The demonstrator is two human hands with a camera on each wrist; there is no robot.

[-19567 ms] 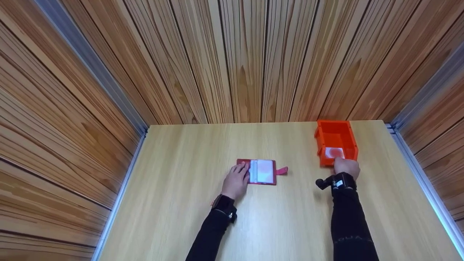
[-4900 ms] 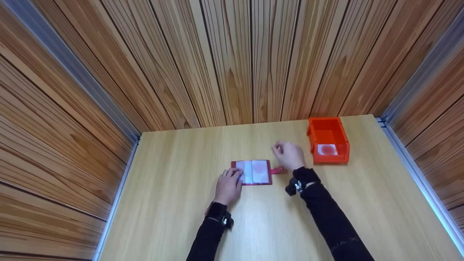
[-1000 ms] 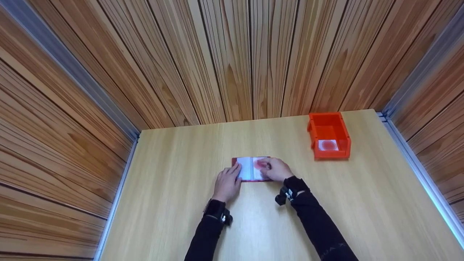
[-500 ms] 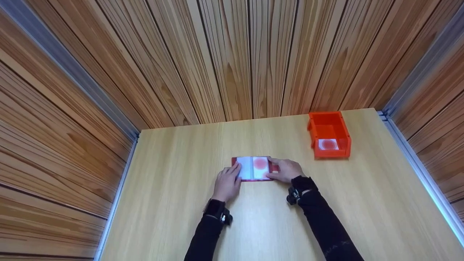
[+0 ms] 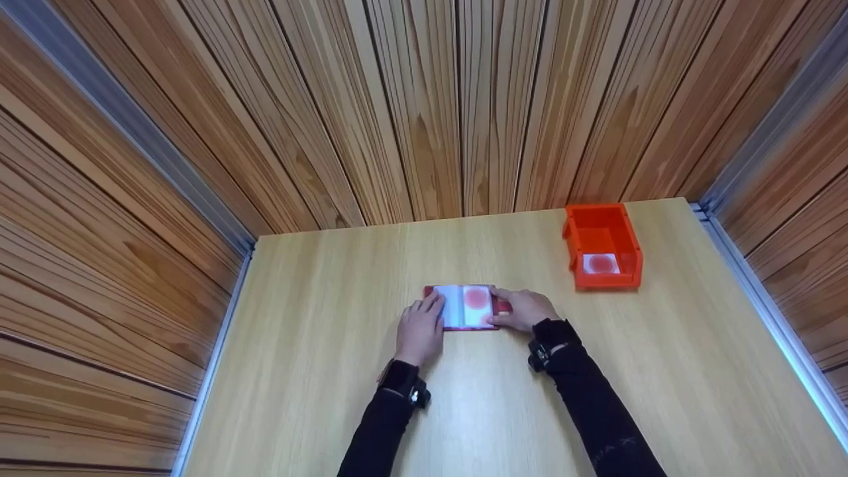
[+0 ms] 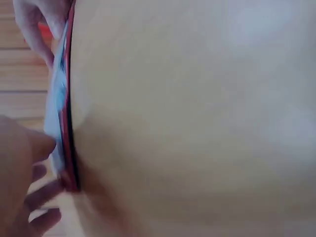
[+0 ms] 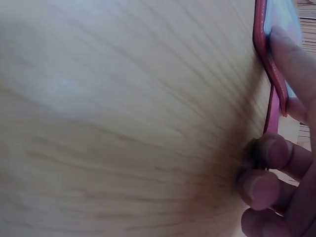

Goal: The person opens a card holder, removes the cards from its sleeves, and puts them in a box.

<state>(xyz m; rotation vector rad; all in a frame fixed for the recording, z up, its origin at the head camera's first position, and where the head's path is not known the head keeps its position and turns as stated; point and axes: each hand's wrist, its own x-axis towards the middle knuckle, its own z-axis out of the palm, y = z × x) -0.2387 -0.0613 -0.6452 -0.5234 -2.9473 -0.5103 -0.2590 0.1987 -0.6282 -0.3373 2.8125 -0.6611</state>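
Note:
A small red card holder [image 5: 429, 290] with clear sleeves lies spread flat on the table in the head view. In its right sleeve shows a white card with a red round patch [image 5: 476, 297]; the left sleeve [image 5: 450, 306] looks plain whitish. My left hand [image 5: 420, 330] rests on the holder's left edge, fingers loosely extended, thumb against the sleeve in the left wrist view. At the right edge, my right hand [image 5: 527, 311] holds the holder between thumb and forefinger. Its other fingers [image 7: 261, 189] curl by the pink-red strap [image 7: 272, 111].
An orange-red open bin [image 5: 607, 282] stands at the back right, with a white card bearing a red patch [image 5: 601, 264] inside. Wood-panelled walls [image 5: 424, 119] and metal corner rails [image 5: 218, 358] bound the light wooden table [image 5: 318, 311].
My right hand brought a red-patched card to the right sleeve, then shifted right to the holder's edge. The left hand slid slightly right over the last half second. The bin stays put.

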